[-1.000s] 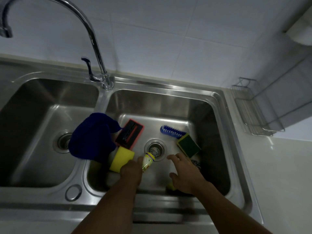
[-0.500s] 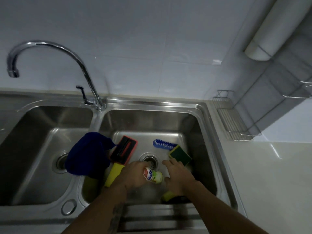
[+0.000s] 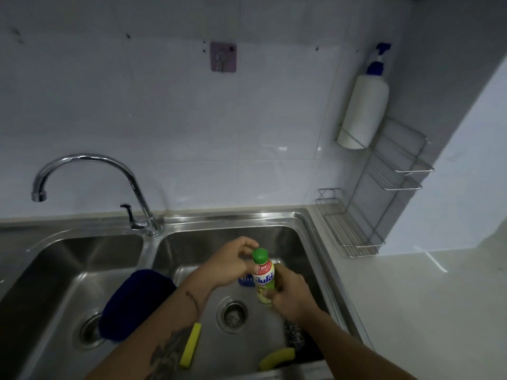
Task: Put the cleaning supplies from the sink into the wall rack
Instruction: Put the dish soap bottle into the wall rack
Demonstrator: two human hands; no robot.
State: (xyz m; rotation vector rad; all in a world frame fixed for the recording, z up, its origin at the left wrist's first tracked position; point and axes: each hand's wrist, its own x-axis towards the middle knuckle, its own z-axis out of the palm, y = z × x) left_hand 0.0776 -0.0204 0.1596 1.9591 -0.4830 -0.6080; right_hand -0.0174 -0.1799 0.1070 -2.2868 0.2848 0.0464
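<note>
Over the sink (image 3: pixel 312 231), the right hand (image 3: pixel 290 294) grips a bottle (image 3: pixel 264 278) upright. Left hand (image 3: pixel 230 263) curls loosely beside its cap, fingers not clamped.

A double sink (image 3: pixel 315 223) fills the lower left and centre of the frame, with the tap (image 3: pixel 131 187) behind the divider between its basins. A cloth (image 3: pixel 131 303) hangs over that divider, and two sponges (image 3: pixel 190 344) (image 3: pixel 277 357) lie in the right basin near the bottom edge. At right, the wall rack (image 3: pixel 395 171) hangs above the tabletop (image 3: pixel 425 311), a pump bottle (image 3: pixel 362 111) in its top tier.
</note>
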